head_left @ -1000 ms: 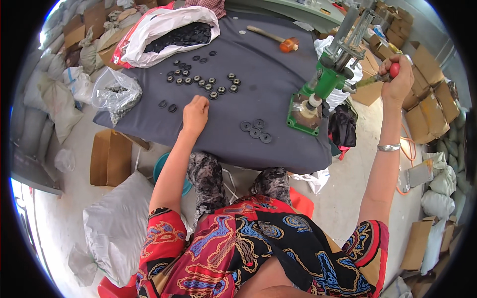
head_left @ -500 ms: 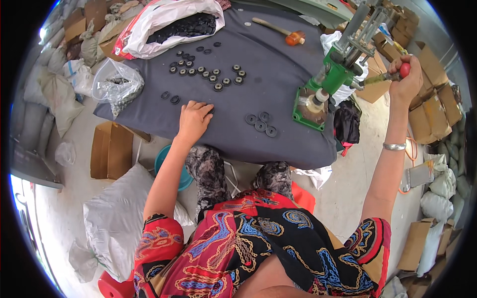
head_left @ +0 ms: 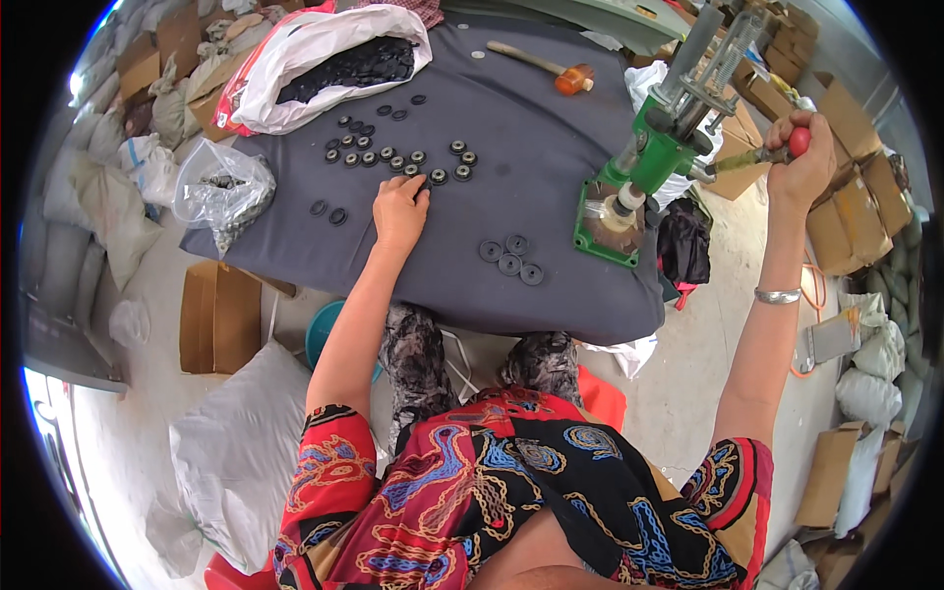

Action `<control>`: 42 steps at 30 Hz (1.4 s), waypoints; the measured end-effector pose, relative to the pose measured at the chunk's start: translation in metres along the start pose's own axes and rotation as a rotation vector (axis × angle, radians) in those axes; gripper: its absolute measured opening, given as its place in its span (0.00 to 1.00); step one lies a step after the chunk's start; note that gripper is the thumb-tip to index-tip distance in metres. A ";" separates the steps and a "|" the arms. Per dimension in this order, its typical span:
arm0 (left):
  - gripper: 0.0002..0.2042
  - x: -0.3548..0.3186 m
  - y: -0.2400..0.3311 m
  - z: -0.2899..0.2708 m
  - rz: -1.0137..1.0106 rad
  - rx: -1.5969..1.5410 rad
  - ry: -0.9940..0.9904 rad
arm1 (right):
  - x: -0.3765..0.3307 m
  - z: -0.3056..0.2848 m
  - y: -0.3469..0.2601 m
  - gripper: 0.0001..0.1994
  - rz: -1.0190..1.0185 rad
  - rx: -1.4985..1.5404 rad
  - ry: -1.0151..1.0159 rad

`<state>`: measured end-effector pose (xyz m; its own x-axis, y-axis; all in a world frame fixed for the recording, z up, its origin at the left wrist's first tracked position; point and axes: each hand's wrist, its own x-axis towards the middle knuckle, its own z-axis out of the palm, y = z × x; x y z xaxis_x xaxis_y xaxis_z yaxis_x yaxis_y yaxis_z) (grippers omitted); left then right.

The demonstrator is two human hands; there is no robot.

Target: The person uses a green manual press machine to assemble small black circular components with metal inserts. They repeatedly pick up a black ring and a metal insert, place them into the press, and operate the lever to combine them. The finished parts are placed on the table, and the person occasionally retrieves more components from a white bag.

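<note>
My left hand (head_left: 400,211) reaches over the table with curled fingers, its fingertips on a small black wheel at the near side of a cluster. The fingers partly hide that wheel. Around it lie several black wheels with metal centres (head_left: 439,177). My right hand (head_left: 801,162) is raised at the right, closed round the lever's red knob (head_left: 798,142). The lever belongs to a green hand press (head_left: 639,167) at the table's right edge. A pale cylindrical tool points down at the press base (head_left: 607,236).
A dark cloth covers the table (head_left: 551,177). Flat black discs (head_left: 509,264) lie near the press and loose rings (head_left: 337,215) at the left. A bag of metal parts (head_left: 226,192), a sack of black pieces (head_left: 344,74) and a mallet (head_left: 573,79) rest on it. Cardboard boxes (head_left: 854,211) stand on the right.
My left hand has moved away from me, from the table's near side to the wheel cluster. My right hand stays on the knob. The whole view has shifted slightly.
</note>
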<state>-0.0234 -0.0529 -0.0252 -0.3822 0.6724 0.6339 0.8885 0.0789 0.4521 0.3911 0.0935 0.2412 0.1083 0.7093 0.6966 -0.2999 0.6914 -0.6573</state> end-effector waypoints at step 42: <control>0.26 0.006 0.218 0.086 0.189 -0.523 -0.399 | 0.010 0.000 0.006 0.15 -0.041 -0.077 -0.001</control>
<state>0.1898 0.0315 0.0230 -0.0205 0.8676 0.4968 0.6528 -0.3647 0.6639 0.3901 0.1052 0.2445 0.1181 0.6803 0.7234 -0.2215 0.7282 -0.6486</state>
